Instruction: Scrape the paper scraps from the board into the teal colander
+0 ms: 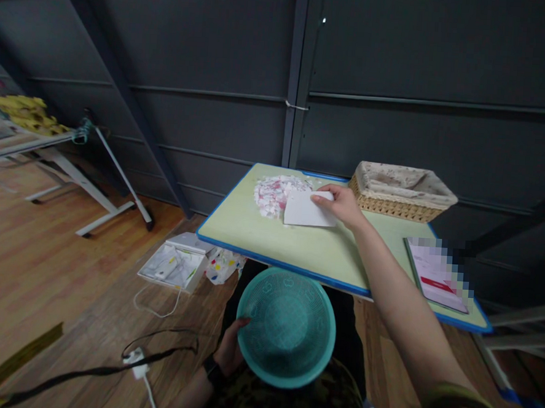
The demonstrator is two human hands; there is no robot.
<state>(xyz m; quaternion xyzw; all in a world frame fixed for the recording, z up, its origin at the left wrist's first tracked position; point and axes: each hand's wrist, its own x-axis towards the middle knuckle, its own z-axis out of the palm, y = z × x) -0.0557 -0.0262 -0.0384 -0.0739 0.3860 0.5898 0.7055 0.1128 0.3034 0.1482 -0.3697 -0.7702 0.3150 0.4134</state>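
Note:
My right hand (341, 203) pinches a flat white card (306, 208) between thumb and fingers, holding it tilted over the table (234, 220). The card's left edge is beside a heap of small white and pink paper scraps (273, 195) and covers part of it. Down at my lap, my left hand (232, 346) grips the left rim of a teal plastic colander (287, 328), thumb over the edge. Nothing shows inside the colander, which sits just below the table's blue front edge.
A cloth-lined wicker basket (400, 193) stands at the table's back right, and a tablet (437, 275) lies near the right end. On the floor to the left are an open white box (176, 266), a colourful-dotted bag (225, 266), a power strip (136, 363) and cables.

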